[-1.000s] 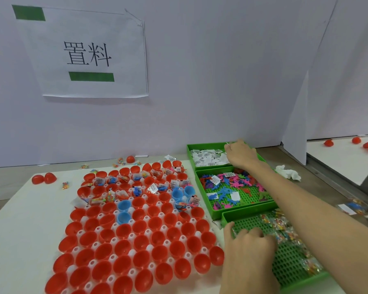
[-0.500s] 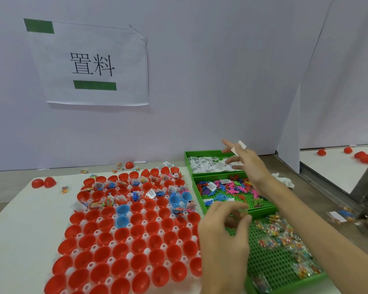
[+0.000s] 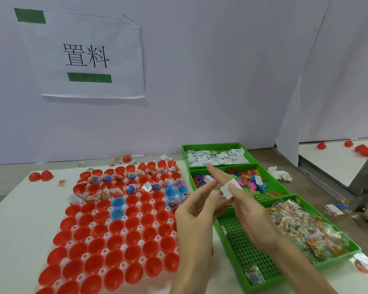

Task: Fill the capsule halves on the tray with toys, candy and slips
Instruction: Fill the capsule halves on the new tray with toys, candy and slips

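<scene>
**Paper slip pinched above the bins**

The right hand (image 3: 249,211) pinches a small white paper slip (image 3: 228,188) between thumb and middle finger, while its forefinger (image 3: 216,174) points straight out beyond the slip. The left hand (image 3: 194,228) meets it from the near side with its fingers loosely curved. Its thumb and fingertip lie just beside the slip, and I cannot tell whether they grip anything.

Left of the fingers lies a white moulded plastic tray (image 3: 123,265) packed with glossy red hemispherical capsule halves (image 3: 115,228) and a few pale blue ones (image 3: 117,202). The rows level with the fingertips and beyond them hold slips, toys and wrapped sweets. The rows nearer than the fingers show bare red hollows.

Past the fingertips stands a green plastic bin (image 3: 212,145) heaped with printed white slips (image 3: 217,158). Right of the fingertips sit flat, many-coloured plastic toy figures (image 3: 246,177) in a second green bin. Under the right wrist is a perforated green bin (image 3: 249,251) holding crinkly clear-wrapped candy (image 3: 302,225).
</scene>
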A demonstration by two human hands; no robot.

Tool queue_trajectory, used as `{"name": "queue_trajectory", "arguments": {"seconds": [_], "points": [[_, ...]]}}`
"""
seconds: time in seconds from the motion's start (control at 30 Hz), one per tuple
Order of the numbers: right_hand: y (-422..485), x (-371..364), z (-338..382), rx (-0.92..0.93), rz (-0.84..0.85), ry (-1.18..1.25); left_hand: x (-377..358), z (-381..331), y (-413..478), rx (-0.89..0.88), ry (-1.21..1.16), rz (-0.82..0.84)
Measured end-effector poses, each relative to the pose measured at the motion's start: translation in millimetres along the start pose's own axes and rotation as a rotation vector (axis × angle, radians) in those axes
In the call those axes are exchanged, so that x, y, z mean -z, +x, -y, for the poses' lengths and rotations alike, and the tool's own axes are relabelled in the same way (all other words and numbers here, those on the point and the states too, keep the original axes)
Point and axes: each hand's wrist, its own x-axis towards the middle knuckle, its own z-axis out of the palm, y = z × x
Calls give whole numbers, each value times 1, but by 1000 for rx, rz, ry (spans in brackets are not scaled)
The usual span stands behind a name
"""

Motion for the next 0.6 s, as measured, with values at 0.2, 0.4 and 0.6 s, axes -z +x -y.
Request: {"name": "queue_trajectory", "arguments": {"seconds": [0.2,0.4,0.6], "points": [[1,-13,-3,-45,-60,-114,6,3,3,-46,108,-1],[3,-11,-4,-112,-69,-15,9,6,4,-75,149,-22],[8,13,4,-49,-233,-78,11,5,6,-106,62,-167]]}}
